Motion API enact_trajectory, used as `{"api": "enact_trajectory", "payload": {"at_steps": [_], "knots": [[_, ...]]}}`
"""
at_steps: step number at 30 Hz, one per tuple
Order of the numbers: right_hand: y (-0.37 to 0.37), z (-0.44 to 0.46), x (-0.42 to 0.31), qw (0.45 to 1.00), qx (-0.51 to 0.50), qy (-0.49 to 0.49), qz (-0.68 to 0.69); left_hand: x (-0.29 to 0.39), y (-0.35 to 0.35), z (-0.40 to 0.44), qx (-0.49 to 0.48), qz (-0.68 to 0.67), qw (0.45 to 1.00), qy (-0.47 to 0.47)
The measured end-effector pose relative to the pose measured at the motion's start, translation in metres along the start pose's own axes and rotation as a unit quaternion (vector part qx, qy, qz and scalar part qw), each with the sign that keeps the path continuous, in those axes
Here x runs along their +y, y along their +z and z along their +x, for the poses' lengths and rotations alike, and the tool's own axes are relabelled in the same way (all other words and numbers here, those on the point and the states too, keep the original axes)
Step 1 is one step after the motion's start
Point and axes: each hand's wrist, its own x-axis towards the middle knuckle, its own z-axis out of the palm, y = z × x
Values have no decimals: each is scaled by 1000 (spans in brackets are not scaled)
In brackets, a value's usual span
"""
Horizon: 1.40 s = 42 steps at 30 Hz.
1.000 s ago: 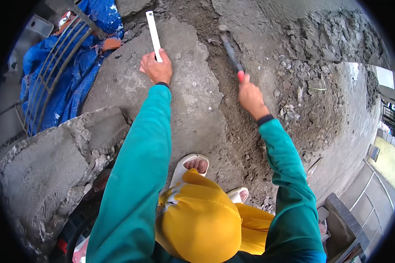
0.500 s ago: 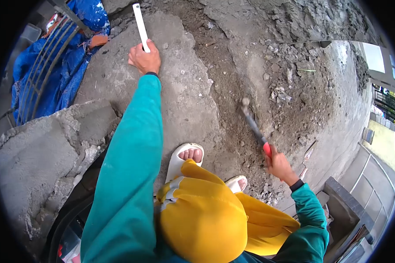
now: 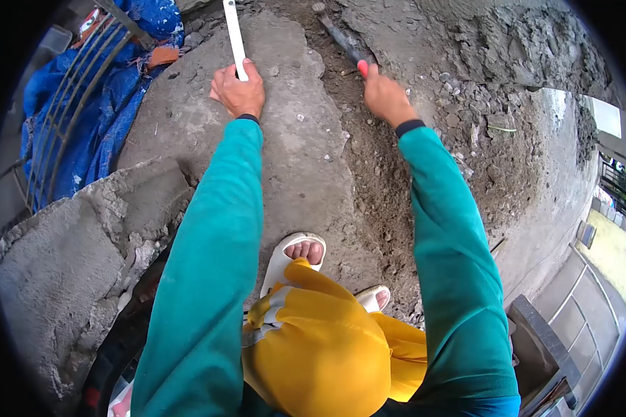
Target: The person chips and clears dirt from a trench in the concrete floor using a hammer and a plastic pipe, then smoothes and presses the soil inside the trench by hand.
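Note:
My left hand (image 3: 238, 90) is closed around a flat white bar (image 3: 235, 35), which points away from me over a grey concrete slab (image 3: 285, 153). The bar's lower end is hidden in the fist, and its far end reaches the top of the view. My right hand (image 3: 388, 96) grips a hammer (image 3: 341, 38) by its red handle. The hammer's dark shaft slants up and left, and its head is over the strip of broken soil (image 3: 372, 187) beside the slab.
Loose rubble (image 3: 497, 163) covers the ground on the right. A blue tarp (image 3: 90, 132) behind curved metal bars (image 3: 66, 111) lies at the upper left, above a rough concrete block (image 3: 62, 257). My sandals (image 3: 278, 260) rest by the slab. A metal railing (image 3: 583, 309) stands at the lower right.
My right hand has swung the hammer forward and left, from the middle of the soil strip to near the top of the view. My left hand, with the white bar, has shifted slightly right.

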Motion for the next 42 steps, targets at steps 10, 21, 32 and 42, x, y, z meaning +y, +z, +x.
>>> {"api": "enact_trajectory", "payload": {"at_steps": [10, 21, 32, 42], "knots": [[18, -213, 18, 988, -84, 129, 10, -4, 5, 1, 10, -18, 1000, 15], [-41, -466, 67, 957, -267, 111, 24, -7, 6, 1, 17, -36, 999, 22], [-40, -243, 22, 994, -11, 52, 94, -13, 13, 3, 11, -15, 1000, 9], [33, -325, 49, 985, -89, 140, 46, -6, 2, 1, -10, -31, 999, 8]]}}
